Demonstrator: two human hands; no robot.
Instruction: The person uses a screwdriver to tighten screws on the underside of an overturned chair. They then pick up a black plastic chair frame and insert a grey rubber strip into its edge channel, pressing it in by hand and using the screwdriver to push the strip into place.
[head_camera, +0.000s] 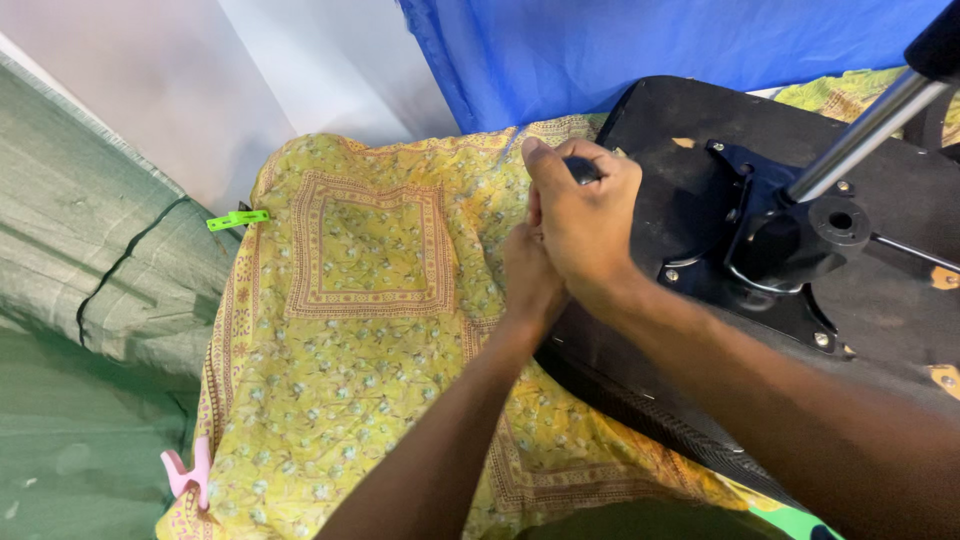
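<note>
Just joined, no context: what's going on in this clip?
A person works on an upturned black chair seat lying on a yellow patterned cloth. The right hand grips a small dark tool at the seat's edge; its tip is hidden. The left hand sits just under it, against the seat's edge. The chair's metal post sticks up from the base plate. A green clip and a pink clip pin the cloth at its left side.

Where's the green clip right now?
In the head view, the small bright green plastic clip sits at the left, clamped on the upper-left edge of the yellow patterned cloth, beside the grey-green tarp.
</note>
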